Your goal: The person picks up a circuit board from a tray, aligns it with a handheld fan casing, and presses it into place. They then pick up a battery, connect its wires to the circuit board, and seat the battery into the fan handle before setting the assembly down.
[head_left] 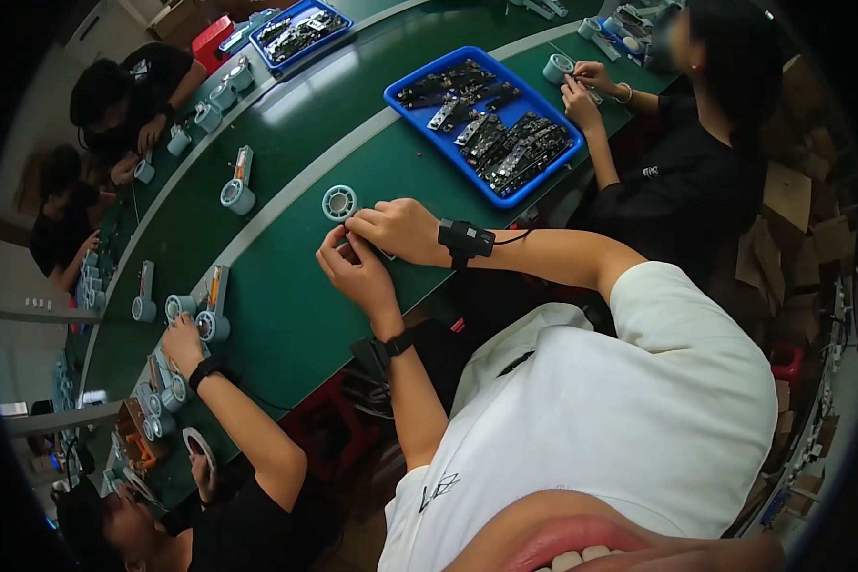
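Note:
A light blue handheld fan housing point(339, 202) with a round, ringed head lies on the green bench in front of me. My right hand point(400, 229) is bent over its handle, its fingers pinched together just below the head. A small pale edge of what seems to be the handle shows beneath that hand. My left hand point(360, 278) comes in from below, fingers curled, with its tips meeting the right fingertips beside the housing. Whatever lies between those fingertips is too small and covered to make out.
A blue tray point(486, 124) full of dark circuit boards stands beyond my right hand. More fan housings point(238, 195) stand along the curved green belt. Co-workers sit at both sides; one person's hand point(183, 345) reaches to housings at my left. Another blue tray point(300, 36) is farther back.

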`<state>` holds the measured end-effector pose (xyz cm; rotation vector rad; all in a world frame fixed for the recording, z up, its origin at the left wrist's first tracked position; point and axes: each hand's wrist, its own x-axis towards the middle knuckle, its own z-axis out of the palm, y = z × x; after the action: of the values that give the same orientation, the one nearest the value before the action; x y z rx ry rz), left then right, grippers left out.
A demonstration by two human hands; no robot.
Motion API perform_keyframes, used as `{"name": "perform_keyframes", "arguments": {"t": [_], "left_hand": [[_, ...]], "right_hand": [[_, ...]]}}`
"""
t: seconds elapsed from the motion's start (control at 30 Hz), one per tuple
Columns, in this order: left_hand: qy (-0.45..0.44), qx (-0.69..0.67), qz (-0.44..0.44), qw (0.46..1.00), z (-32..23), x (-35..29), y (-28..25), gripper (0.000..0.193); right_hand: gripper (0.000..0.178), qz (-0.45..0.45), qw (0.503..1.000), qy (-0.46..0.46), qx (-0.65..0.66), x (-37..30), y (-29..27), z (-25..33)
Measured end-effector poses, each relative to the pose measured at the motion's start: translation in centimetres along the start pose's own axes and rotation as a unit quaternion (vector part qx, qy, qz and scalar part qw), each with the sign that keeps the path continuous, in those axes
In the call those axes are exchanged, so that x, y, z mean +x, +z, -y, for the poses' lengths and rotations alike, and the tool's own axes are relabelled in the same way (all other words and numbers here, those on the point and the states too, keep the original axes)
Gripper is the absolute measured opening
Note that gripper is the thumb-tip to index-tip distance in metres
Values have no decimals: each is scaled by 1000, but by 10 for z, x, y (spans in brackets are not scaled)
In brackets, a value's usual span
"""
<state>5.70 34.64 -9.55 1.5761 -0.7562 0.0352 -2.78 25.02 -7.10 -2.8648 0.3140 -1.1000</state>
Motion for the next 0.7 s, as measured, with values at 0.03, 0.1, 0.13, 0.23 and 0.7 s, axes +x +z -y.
{"name": "perform_keyframes", "arguments": {"t": [0.03, 0.1, 0.13, 0.23, 0.7], "left_hand": [[-5, -12, -5, 1000, 1, 0, 1, 18], [2, -40, -9, 999, 3, -3, -3, 19], [15, -16, 3, 1000, 5, -4, -2, 20], [16, -8, 10, 1000, -1, -3, -4, 21], [28, 93, 44, 994, -9, 18, 3, 15]], "right_hand": [[17, -7, 1000, -2, -13, 0, -2, 2], [19, 24, 999, 30, 3, 1, -8, 3], [19, 14, 1000, 22, -17, 1, -7, 1], [23, -3, 995, 57, 88, -2, -6, 6], [82, 136, 972, 63, 182, 17, -40, -24]]}}
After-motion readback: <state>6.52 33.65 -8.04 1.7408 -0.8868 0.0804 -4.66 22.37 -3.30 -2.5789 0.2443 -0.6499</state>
